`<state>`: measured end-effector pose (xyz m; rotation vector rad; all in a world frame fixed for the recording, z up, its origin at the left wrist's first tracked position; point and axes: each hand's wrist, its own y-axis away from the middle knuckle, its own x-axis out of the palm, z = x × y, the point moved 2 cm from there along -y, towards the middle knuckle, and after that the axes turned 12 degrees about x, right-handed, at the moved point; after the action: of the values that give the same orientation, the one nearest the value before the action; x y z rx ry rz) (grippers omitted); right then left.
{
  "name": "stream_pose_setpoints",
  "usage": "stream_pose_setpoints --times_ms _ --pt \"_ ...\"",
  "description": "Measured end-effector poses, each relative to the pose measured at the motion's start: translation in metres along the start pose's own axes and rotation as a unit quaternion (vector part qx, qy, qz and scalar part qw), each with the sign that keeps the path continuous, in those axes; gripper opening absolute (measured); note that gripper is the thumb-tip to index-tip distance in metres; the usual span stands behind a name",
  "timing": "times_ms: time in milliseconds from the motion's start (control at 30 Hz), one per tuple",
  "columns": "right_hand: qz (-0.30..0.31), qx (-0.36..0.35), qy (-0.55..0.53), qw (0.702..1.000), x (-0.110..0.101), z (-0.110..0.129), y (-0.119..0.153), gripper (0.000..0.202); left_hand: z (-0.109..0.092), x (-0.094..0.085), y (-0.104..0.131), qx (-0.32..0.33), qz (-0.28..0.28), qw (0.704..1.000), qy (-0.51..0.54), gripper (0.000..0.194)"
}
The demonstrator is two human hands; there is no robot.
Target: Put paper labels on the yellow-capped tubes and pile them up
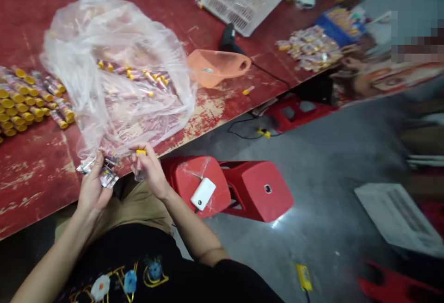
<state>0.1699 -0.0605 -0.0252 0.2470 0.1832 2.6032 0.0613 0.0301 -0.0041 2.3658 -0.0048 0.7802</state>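
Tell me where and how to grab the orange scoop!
Probably best to take the scoop by its narrow end, near the hole, coming from the right. That end tapers like a handle and points away from the plastic bag; the wide end sits at the bag's edge.

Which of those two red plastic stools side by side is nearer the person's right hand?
The red plastic stool bearing a white rectangular device is nearer the right hand; the other stool is farther and bears no device.

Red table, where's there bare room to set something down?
Bare: left of your left hand, nearer you than the stacked yellow-capped tubes; also between the plastic bag and white crate. Crowded: the bag's spot and around the blue container.
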Motion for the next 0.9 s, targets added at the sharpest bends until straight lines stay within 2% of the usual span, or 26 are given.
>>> stream_pose_setpoints --times_ms 100,233,300,400,467,533,600,667,800,900 --pt "0.001 0.013 -0.114 0.993 -0.006 0.013 0.004 0.059 0.0 0.007 0.005 -0.009 -0.004 1.0 -0.016 0.018" --pt "0.005 -0.004 -0.134 0.991 -0.009 0.027 0.003 0.06 0.005 0.016 0.002 -0.02 0.035 0.999 -0.022 0.023" --pt "-0.01 -0.021 -0.149 0.989 -0.014 0.027 -0.001 0.06 0.01 0.019 -0.005 -0.036 0.051 0.998 -0.025 0.02" --pt "-0.058 -0.045 -0.134 0.988 -0.023 0.022 0.004 0.056 0.013 0.021 -0.003 -0.039 0.039 0.998 -0.018 0.019" --pt "-0.11 -0.066 -0.105 0.986 -0.027 0.019 0.017 0.047 0.012 0.02 0.008 -0.032 0.018 0.999 -0.007 0.022" --pt "-0.165 -0.098 -0.087 0.978 -0.033 0.015 0.03 0.034 0.014 0.018 0.02 -0.068 -0.001 0.998 -0.005 0.025" --pt "-0.202 -0.13 -0.101 0.965 -0.039 0.011 0.034 0.026 0.017 0.016 0.023 -0.09 -0.001 0.996 0.009 0.017" --pt "-0.203 -0.15 -0.118 0.961 -0.04 0.006 0.03 0.026 0.02 0.011 0.019 -0.078 0.0 0.997 0.021 0.007" --pt "-0.179 -0.159 -0.109 0.965 -0.028 0.001 0.029 0.029 0.022 -0.003 0.021 -0.037 -0.018 0.999 0.013 0.02" --pt "-0.201 -0.183 -0.04 0.961 -0.021 -0.002 0.032 0.027 0.022 -0.008 0.028 -0.033 -0.012 0.999 -0.005 0.026"
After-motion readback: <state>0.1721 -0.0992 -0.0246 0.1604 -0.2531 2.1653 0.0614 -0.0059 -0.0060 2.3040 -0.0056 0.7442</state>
